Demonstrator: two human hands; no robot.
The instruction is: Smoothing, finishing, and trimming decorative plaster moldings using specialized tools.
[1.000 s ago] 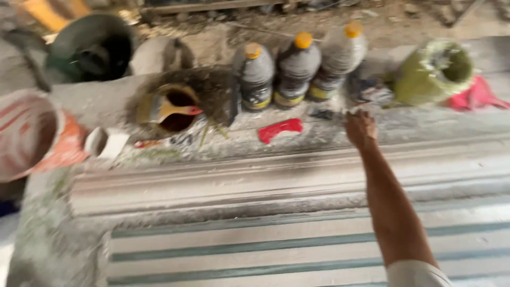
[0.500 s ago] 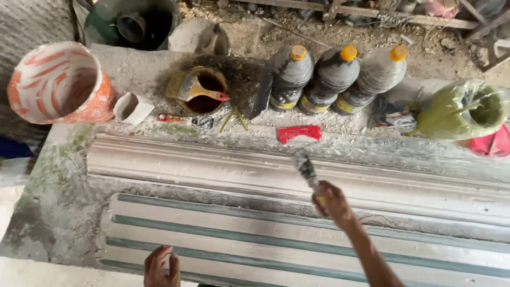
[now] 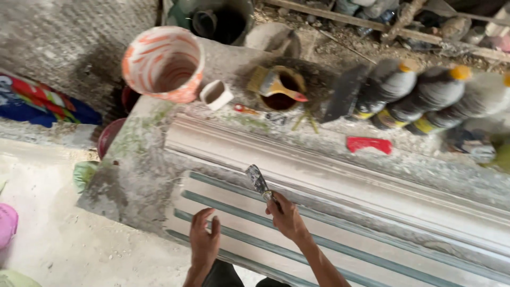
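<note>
My right grip (image 3: 287,215) pinches a putty knife (image 3: 258,180); left grip (image 3: 204,239) spread. Three dark bottles (image 3: 419,98), yellow-labelled with orange caps, far right on worktop (image 3: 133,175).

scraper (image 3: 258,182): dull metal blade in your right hand (image 3: 287,217), crusted
moulding (image 3: 329,178): matt white plaster, smooth
workbench (image 3: 133,175): rough concrete, stained
bucket (image 3: 164,64): plastic, orange-smeared
bottles (image 3: 425,95): glossy dark plastic

Both forearms are bare — no sleeves, gloves or rings show on the left hand (image 3: 204,240) or right hand (image 3: 287,217).
</note>
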